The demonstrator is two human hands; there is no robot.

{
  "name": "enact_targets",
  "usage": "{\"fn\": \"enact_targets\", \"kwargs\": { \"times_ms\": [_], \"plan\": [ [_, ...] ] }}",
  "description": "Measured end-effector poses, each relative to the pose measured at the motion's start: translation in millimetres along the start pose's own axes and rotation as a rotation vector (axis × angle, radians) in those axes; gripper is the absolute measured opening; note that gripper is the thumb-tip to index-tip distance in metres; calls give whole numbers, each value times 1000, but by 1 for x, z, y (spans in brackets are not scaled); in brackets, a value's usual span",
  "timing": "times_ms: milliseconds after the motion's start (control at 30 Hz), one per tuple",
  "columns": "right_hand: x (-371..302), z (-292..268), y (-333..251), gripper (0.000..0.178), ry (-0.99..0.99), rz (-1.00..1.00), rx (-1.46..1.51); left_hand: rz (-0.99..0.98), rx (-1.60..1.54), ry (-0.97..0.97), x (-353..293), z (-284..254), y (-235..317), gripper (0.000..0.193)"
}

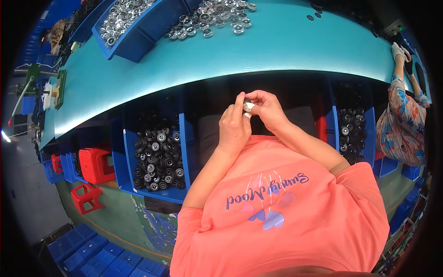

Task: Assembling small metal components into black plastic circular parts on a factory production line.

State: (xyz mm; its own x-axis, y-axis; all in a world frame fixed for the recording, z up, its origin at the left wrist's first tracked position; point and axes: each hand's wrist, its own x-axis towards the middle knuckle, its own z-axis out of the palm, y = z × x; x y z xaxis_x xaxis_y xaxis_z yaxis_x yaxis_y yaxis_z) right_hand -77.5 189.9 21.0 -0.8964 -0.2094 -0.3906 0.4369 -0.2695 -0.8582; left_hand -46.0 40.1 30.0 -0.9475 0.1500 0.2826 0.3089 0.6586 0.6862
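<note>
In front of my chest, just below the table's near edge, both hands meet around a small dark round part [247,100]. My left hand [232,123] is closed, with its fingers pinching the part from the left. From the other side my right hand [269,110] grips it between thumb and bent fingers. White coverings show on fingertips next to the part. The fingers hide most of it, so its exact kind cannot be made out.
A blue bin [134,48] of clear round pieces stands on the teal table [277,51], beside a loose pile [212,18] of them. Blue bins with black wheels [159,157] flank me. Red stools [94,166] stand left; a co-worker [404,122] works at far right.
</note>
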Motion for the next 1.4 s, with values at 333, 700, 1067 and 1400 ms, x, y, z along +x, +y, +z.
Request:
{"fn": "enact_targets", "kwargs": {
  "times_ms": [333, 700, 1067, 1400],
  "plan": [
    [-2, -7, -15, 29, -145, 136, 216, -512, -932, -93, 8, -10, 0, 54],
    [-17, -60, -159, 16, 243, -915, -770, -495, -265, 34, -16, -107, -45, 53],
    [134, -208, -261, 41, 859, -266, -1556, -591, 332, 121, -72, -216, -75, 51],
    [54, -76, -208, 20, 128, -1094, -1154, -348, -839, -107, 23, -62, 11, 57]
  ]
}}
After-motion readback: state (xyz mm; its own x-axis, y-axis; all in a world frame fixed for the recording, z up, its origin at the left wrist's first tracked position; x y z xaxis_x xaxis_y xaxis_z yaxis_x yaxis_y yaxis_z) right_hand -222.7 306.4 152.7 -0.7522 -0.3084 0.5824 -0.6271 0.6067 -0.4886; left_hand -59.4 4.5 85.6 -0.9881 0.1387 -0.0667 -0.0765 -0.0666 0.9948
